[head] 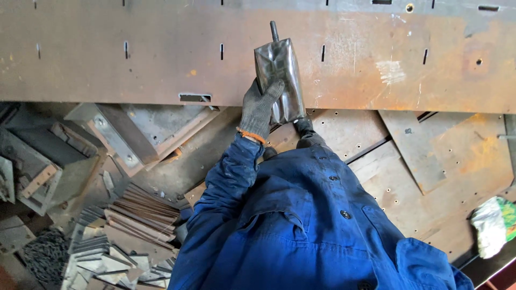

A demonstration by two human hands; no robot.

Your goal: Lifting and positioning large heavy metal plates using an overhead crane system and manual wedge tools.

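This is a metal workshop, a place where steel is cut and put together. A long rusty steel plate [161,53] with narrow cut slots runs across the top of the view. Below it lie more flat plates [446,156] drilled with small holes, brown with rust. At the lower left, stacks of cut metal pieces [140,215] are piled loosely beside welded steel brackets [115,134] and a heap of dark chain-like scrap [45,255]. The person wears a blue work jacket [312,225] and a knitted work glove [259,110], clothing suited to rough, dirty metalwork.
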